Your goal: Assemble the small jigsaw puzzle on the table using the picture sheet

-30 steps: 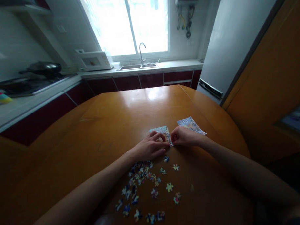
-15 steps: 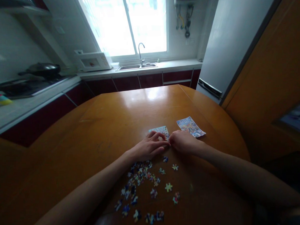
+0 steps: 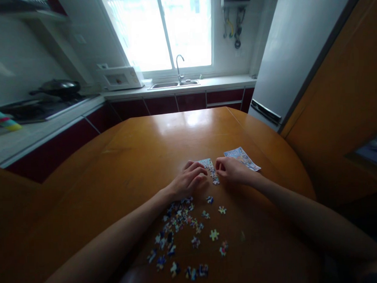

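Note:
A partly joined jigsaw puzzle (image 3: 213, 172) lies between my hands, its strip of small pieces running toward me. My left hand (image 3: 190, 179) rests over its left side, fingers bent and apart, covering some of it; nothing shows in its grasp. Just right of the strip is my right hand (image 3: 232, 169), its fingers curled in and no piece visible in them. Behind that hand lies a printed picture sheet (image 3: 246, 159), partly covered. Loose puzzle pieces (image 3: 178, 216) form a heap nearer me, with a yellow piece (image 3: 214, 234) and several others scattered to its right.
The brown wooden table (image 3: 164, 146) has a curved edge. Beyond it are a counter with a sink (image 3: 164, 85), a white microwave (image 3: 121, 78) and a stove with a black pan (image 3: 58, 87). A tall fridge (image 3: 275, 60) stands at right.
My hands have drawn apart: the left has opened away from the strip, the right has lifted off to the right. More of the joined puzzle shows between them. The view has shifted slightly.

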The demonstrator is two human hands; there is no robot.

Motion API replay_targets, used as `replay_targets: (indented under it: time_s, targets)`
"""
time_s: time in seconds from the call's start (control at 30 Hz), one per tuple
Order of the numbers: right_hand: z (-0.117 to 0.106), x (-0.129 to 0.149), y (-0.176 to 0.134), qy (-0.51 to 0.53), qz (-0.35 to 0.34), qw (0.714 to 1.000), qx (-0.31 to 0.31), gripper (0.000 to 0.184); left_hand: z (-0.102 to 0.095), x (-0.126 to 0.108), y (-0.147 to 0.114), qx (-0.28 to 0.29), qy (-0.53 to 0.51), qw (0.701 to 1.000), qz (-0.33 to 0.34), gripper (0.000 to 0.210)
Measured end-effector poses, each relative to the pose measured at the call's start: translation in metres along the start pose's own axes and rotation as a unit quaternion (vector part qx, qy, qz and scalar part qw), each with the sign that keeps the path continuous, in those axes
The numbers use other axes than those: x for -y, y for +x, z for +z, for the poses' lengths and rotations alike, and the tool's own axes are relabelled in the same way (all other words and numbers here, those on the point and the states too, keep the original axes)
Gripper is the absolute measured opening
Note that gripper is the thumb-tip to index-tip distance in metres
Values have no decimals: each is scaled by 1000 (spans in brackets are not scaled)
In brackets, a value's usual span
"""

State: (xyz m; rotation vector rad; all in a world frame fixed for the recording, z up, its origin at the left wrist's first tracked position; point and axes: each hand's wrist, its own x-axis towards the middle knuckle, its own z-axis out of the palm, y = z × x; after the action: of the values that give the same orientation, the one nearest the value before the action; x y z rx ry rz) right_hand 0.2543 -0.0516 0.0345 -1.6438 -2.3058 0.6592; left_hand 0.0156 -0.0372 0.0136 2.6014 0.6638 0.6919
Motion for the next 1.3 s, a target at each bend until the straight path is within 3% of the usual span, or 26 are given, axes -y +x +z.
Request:
replay_targets:
  time_s: [0.3,0.67,1.3]
  targets:
    - [8,-9,2,22,-2,999,28,13,5,10,0,-104,-11,994,-36,44]
    - [7,-17,11,48,-9,998,30,21,7,12,0,-121,-5,992,-29,44]
    - [9,-18,12,44,-17,999,15,19,9,16,-1,-109,4,994,-32,40]
